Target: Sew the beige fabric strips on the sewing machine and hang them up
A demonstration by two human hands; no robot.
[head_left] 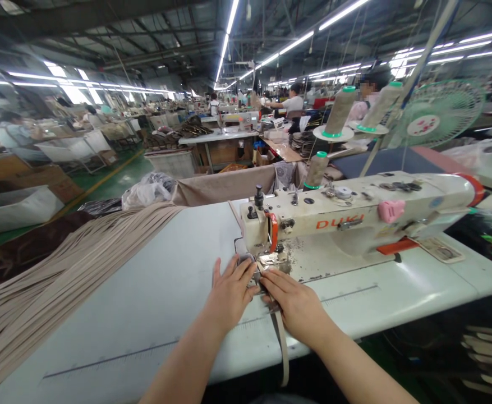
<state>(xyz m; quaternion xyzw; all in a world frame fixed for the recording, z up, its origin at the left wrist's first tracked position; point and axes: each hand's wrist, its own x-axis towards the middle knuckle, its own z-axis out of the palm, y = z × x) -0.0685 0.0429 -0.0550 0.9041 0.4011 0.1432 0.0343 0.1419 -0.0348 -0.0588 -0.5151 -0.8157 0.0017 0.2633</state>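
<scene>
Watching from a distance through the head camera, I am placing two bare hands at the needle end of an off-white industrial sewing machine [367, 231] lettered "DUKI" in a crowded, strip-lit sewing hall. My left hand [232, 290] is lying palm down just in front of the machine's needle end, its fingers spreading wide and gripping nothing that I am seeing. My right hand [299, 304] is resting just beside it, also in front of the machine, fingers lying close together over a narrow beige strip [283, 347]; whether they are pinching it or only pressing it, I am failing to tell. The strip is emerging from under those fingers, in front of the machine, and dangling over the near edge of the white worktable [153, 280]. Left of the machine, a thick bundle of similar beige strips [77, 252] is lying along the table's edge. Behind the machine, cones of thread [339, 112] are standing near a green-bladed fan [443, 115], while a pink holder [391, 211] is clinging to its front. Far behind it, a co-worker in white [293, 102] is stretching out an arm.
</scene>
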